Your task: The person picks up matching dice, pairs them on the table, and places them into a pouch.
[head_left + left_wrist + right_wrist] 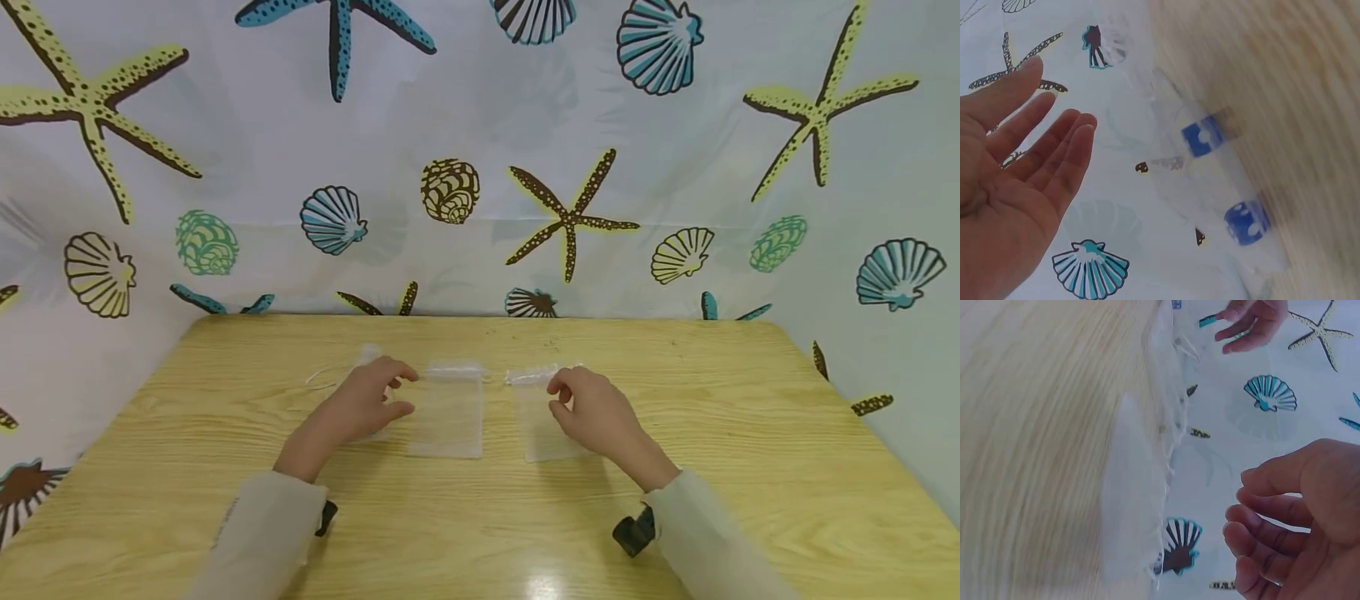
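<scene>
Three clear plastic bags with drawstrings lie in a row on the table. The left bag (1175, 119) holds two blue dice with white spots, a near die (1247, 223) and another die (1204, 136). My left hand (365, 398) hovers over this bag, holding nothing, fingers spread and thumb apart; it hides much of the bag in the head view. The middle bag (448, 417) lies flat between my hands. Over the right bag (537, 429) is my right hand (597, 414), loosely curled with nothing in its fingers. The right bag (1132, 506) looks flat in the right wrist view.
The bags lie on a light wood-grain table (480, 525). Behind it and at both sides hangs a white cloth (420, 108) printed with shells and starfish. A thin white cord (321, 375) lies left of my left hand. A dark camera (634, 531) sits at my right wrist.
</scene>
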Action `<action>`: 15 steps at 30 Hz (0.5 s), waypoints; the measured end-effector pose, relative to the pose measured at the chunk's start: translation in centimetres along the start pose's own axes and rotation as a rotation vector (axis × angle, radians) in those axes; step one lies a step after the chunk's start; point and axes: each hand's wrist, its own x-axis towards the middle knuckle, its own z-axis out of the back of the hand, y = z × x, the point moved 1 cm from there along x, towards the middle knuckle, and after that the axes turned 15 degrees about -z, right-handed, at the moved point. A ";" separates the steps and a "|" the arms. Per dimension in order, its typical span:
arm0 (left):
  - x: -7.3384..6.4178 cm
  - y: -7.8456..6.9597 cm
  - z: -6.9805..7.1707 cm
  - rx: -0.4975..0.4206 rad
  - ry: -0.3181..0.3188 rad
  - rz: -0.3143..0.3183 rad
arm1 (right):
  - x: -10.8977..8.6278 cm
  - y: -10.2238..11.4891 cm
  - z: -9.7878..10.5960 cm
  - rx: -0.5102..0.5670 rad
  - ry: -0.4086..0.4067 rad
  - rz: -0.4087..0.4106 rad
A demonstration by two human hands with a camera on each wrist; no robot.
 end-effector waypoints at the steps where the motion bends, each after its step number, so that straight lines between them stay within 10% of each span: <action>1: 0.0 0.0 -0.2 -0.012 0.016 -0.001 | -0.1 -0.5 0.2 0.009 -0.004 -0.006; 15: 1.0 0.2 -2.8 0.063 0.229 -0.070 | -3.0 -6.6 3.8 0.081 -0.079 -0.071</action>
